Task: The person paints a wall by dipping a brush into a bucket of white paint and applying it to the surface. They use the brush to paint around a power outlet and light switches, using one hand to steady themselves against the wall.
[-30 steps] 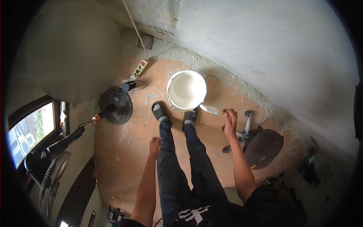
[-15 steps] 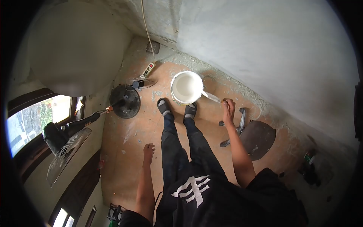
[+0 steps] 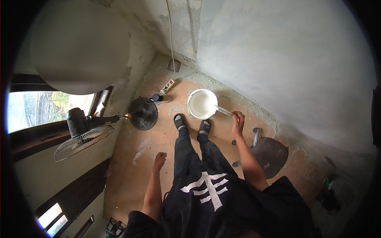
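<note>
A white bucket (image 3: 193, 110) stands on the floor just ahead of my feet, its inside coated white. My right hand (image 3: 237, 122) is closed on a long white-coated tool (image 3: 223, 111), gripping its orange-brown end. The tool's far end overlaps the bucket's right rim and opening in this view; its exact kind is hard to make out. To the left of my legs hangs my left hand (image 3: 160, 160), fingers curled in with nothing showing in them.
A standing fan (image 3: 81, 137) leans into view at left, its round black base (image 3: 143, 115) on the floor. Near it lies a power strip (image 3: 168, 85) with a cable up the wall. A dark chair seat (image 3: 270, 156) is behind my right arm. The grey wall (image 3: 285, 67) rises at right.
The view has tilted, so bucket, fan and floor sit lower and the bucket further right. The tool's far end has come over the bucket's rim. My left hand's fingers look more curled.
</note>
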The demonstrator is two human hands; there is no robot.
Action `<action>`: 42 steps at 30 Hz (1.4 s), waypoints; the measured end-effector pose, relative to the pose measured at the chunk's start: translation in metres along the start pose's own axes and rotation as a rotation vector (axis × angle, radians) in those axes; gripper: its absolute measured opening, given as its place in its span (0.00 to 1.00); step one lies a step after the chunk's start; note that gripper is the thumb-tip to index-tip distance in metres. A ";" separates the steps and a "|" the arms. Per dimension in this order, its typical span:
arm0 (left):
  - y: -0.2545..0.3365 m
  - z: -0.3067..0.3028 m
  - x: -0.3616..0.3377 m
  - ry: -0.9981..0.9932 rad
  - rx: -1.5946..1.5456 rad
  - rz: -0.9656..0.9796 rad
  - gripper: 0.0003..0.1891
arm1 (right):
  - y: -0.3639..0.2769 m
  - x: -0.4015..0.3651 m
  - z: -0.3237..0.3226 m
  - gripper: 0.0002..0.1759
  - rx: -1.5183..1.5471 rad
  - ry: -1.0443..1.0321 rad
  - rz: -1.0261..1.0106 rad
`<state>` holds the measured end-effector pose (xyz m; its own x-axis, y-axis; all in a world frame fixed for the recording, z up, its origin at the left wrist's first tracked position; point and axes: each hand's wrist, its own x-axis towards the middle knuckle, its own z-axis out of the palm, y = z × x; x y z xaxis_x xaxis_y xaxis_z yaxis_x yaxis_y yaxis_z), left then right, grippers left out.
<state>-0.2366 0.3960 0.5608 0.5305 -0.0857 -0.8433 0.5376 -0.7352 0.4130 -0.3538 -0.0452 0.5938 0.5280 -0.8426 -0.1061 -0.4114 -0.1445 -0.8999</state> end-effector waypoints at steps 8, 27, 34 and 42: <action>0.060 0.001 0.026 0.055 -0.067 0.151 0.18 | -0.034 0.006 -0.024 0.10 -0.015 0.082 -0.123; 0.016 0.017 0.029 0.058 -0.061 0.085 0.19 | -0.131 0.017 -0.071 0.14 -0.796 0.093 -0.398; 0.020 0.017 0.032 0.087 -0.079 0.065 0.19 | -0.140 0.021 -0.057 0.14 -0.834 0.054 -0.419; 0.071 0.012 0.047 0.276 -0.236 0.369 0.14 | -0.151 0.020 -0.076 0.13 -0.734 0.136 -0.365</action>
<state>-0.1814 0.3317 0.5466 0.8486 -0.1067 -0.5182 0.3984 -0.5155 0.7587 -0.3368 -0.0798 0.7597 0.6473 -0.7255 0.2337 -0.6364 -0.6832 -0.3581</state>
